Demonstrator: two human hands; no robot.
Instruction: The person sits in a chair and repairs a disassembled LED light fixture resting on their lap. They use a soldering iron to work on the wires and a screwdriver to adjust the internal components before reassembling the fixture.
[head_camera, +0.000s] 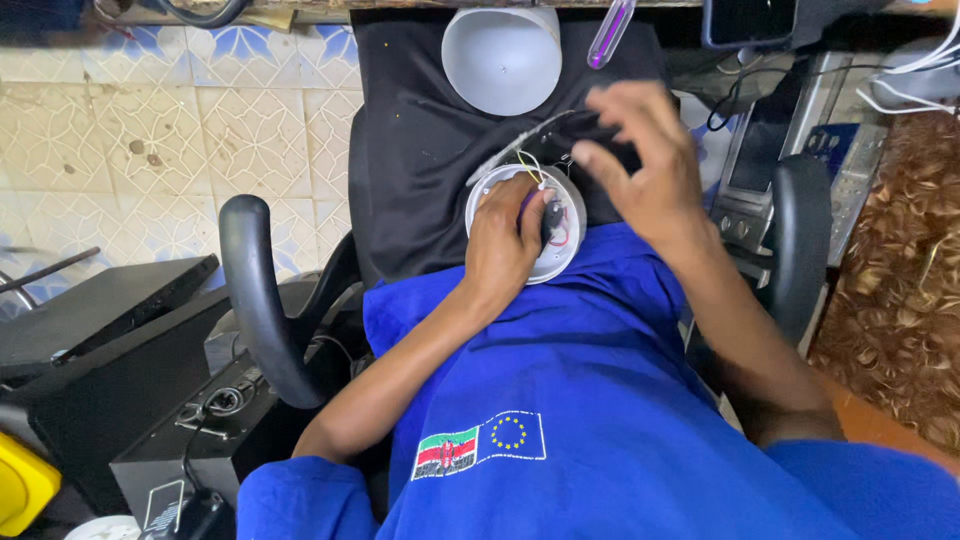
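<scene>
My left hand (505, 240) grips a round white lamp base (566, 250) resting on my lap, fingers curled over its open face. Thin coloured wires (530, 165) and small dark parts show inside the base. My right hand (640, 165) hovers just above and to the right of the base, blurred, with fingers spread and nothing visibly in them. A white dome-shaped cover (500, 55) lies on the black cloth (420, 160) beyond the base.
I sit in a chair with black curved armrests (255, 300) (800, 240). A purple-tipped pen-like tool (610, 30) lies near the dome. Dark electronic boxes (110, 330) stand at left, a grey device (770, 150) with cables at right, over tiled floor (150, 130).
</scene>
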